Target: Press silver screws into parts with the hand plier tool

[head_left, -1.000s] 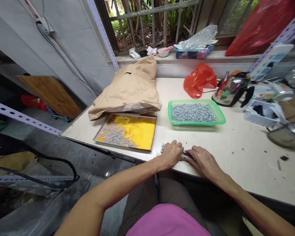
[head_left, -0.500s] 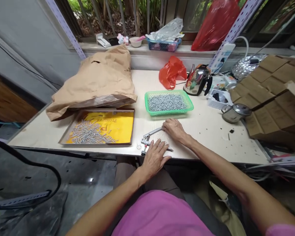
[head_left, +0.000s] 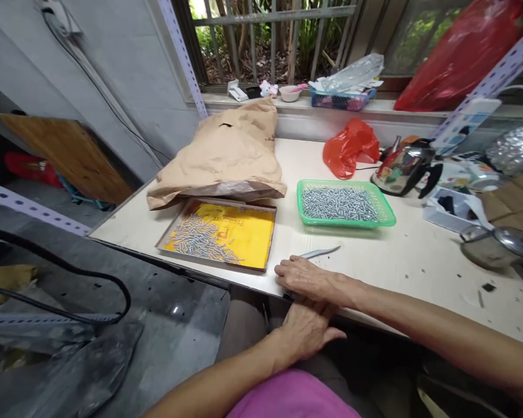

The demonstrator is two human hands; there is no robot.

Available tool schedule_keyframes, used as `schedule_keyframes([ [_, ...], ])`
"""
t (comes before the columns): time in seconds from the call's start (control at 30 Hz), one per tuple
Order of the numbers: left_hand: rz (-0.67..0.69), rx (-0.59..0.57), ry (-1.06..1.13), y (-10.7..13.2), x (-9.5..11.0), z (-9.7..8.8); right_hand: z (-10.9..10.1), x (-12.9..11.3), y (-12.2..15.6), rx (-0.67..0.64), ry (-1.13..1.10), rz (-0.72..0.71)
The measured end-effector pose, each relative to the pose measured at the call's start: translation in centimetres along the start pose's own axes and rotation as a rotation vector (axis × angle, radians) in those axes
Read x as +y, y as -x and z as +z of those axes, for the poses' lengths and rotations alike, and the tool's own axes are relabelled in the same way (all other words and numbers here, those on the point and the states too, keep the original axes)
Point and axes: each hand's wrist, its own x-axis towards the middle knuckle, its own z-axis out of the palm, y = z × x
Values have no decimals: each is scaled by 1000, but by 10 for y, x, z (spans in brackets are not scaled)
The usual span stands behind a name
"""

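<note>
A grey metal hand tool (head_left: 320,253) lies at the table's front edge. Only one pointed handle of it shows; the rest is under my hands. My right hand (head_left: 303,276) covers it with bent fingers, and what lies beneath the fingertips is hidden. Just below, my left hand (head_left: 307,326) reaches under the right wrist at the edge, its thumb stretched out to the side and its fingertips hidden. To the left, a shallow cardboard tray (head_left: 268,247) with a yellow lining holds a heap of small metal screw-like pieces (head_left: 200,238). Behind my hands, a green plastic basket (head_left: 314,222) is filled with similar metal pieces.
A large brown paper bag (head_left: 226,154) lies behind the tray, overlapping its back edge. A red plastic bag (head_left: 351,148), a kettle (head_left: 403,168), a small white box (head_left: 447,215) and a lidded metal pot (head_left: 497,247) stand at back and right. Small dark scraps dot the right side.
The view has swung left, shifting the scene rightward. My right hand has moved left across the tool and over my left hand, whose spread fingers were visible before. The spring part is now covered.
</note>
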Motion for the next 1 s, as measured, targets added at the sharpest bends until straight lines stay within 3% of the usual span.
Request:
schedule_keyframes([
  [0.2,-12,-5,-26,-6,-5,2,8,4,9,213,-258,-1],
  [0.27,13,1,-29,-8,-5,1,0,1,11,411,-361,-9],
  [0.33,51,28,-37,-10,-9,-9,-15,3,14,703,-408,18],
  [0.43,-28,129,-135,-7,-33,-45,-41,31,28,1069,-266,217],
  [0.53,-426,198,-370,1,-80,-98,-51,85,50,1171,-53,496],
  [0.57,-544,188,-449,4,-97,-114,-49,103,57,1174,-10,573],
  [0.63,-659,113,-537,10,-127,-136,-39,127,69,1000,46,621],
  [0.7,-696,25,-562,15,-149,-146,-29,128,76,893,75,642],
  [0.77,-696,-24,-554,18,-163,-146,-19,106,78,855,49,630],
  [0.87,-656,-25,-513,18,-170,-144,-6,52,77,742,-87,550],
  [1.0,-640,107,-315,6,-152,-150,17,-5,77,485,-240,528],
])
